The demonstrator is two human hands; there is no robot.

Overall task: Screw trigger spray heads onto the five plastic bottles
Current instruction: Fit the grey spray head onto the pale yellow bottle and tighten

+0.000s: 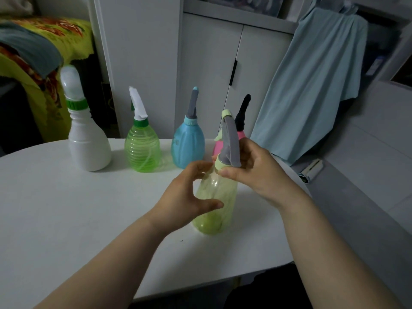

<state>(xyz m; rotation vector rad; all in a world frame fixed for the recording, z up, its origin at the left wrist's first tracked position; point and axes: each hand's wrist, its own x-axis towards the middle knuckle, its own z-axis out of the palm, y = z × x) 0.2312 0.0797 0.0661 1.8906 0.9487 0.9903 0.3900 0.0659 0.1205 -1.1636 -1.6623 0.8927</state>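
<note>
Upright on the counter (66, 208), in front of the row: yellow bottle (217, 210). Around its body, curled fingers of the left hand (185, 197); at its neck, right hand (256, 172) fingers pinching the spray head (230, 143) collar. Behind: white bottle (89, 148), green bottle (142, 150), blue bottle (188, 143), pink bottle (241, 135), heads fitted.

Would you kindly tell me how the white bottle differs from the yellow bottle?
The white bottle is opaque; the yellow bottle is see-through. The white bottle stands untouched at the far left of the table; the yellow bottle sits nearest, the left hand round its body, the right hand on its grey head. The white bottle has a white head. Both have heads on.
</note>
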